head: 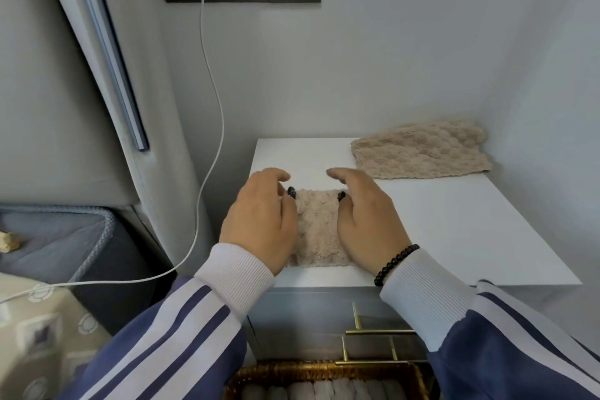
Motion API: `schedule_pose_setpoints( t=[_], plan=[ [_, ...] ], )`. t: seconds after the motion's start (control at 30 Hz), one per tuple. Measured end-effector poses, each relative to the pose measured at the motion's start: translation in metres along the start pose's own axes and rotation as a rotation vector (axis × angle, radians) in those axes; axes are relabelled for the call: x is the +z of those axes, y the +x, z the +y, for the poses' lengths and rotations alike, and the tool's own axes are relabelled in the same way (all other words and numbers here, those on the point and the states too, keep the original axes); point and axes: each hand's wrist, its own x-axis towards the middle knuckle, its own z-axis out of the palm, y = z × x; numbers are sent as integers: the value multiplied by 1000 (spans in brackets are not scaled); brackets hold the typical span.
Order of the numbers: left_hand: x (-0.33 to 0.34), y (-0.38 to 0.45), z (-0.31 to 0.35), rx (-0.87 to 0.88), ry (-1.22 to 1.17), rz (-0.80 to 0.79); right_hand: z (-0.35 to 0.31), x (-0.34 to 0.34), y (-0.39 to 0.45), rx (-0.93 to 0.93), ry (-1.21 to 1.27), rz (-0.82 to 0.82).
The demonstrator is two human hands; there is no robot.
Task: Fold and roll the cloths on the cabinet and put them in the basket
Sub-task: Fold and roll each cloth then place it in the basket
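**Head view: a narrow folded cloth flanked by both hands on the cabinet**

Head view: the left hand [259,221] is seen resting on the left edge of the folded cloth [316,230], its fingers loosely curved and laid over the pile rather than closed round it; a dark-nailed thumb tip shows at the far left corner. The right hand [367,221] is set the same way on the right edge, fingers curved and half open, thumb tip at the far right corner. No clamped grip can be made out on either side; how the fingertips lie under the palms is hidden.

The folded cloth lies between the hands at the front edge of the cabinet [454,237], as a narrow strip running away from the person. It is judged to be light, soft and fluffy, limp rather than stiff, and unlikely to slip; it should be taken at an end, by both corners, so that the roll stays even.

A second cloth [422,149], of the same beige pile, lies flat at the far right corner of the cabinet, well apart from the hands. The basket [324,370] stands below the front of the cabinet, with pale rolls already in it. A white cable [212,75] hangs left of the cabinet.
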Motion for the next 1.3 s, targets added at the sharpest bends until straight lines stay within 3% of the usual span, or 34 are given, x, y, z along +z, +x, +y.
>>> schedule_pose_setpoints(
  t=[0.1, 0.23, 0.37, 0.5, 0.73, 0.87, 0.93, 1.03, 1.1, 1.2, 1.3],
  plan=[
    [17, -2, -2, 46, 58, -187, 7, 14, -8, -5, -41, -152],
    [38, -4, -13, -37, 161, -423, 18, 25, -13, -42, -168, -257],
    [45, -4, -24, -40, 305, -527, 22, 25, -15, -92, -325, -331],
    [44, -5, -34, -18, 329, -536, 28, 20, -16, -53, -455, -444],
    [34, -2, -45, 11, 349, -566, 37, -3, -13, 76, -469, -532],
    [18, 0, -54, -77, 458, -554, 50, -16, -13, 218, -312, -482],
    [9, -4, -58, -96, 448, -496, 54, -20, -19, 193, -267, -400],
    [0, -19, -57, 51, 335, -328, 52, -26, -29, 29, -220, -284],
    [-3, -30, -51, 187, 205, -276, 49, -26, -38, -117, -226, -346],
    [2, -44, -49, 382, 193, -346, 46, -19, -53, -225, -328, -505],
    [12, -53, -53, 485, 328, -415, 45, -13, -60, -209, -376, -494]
  ],
)
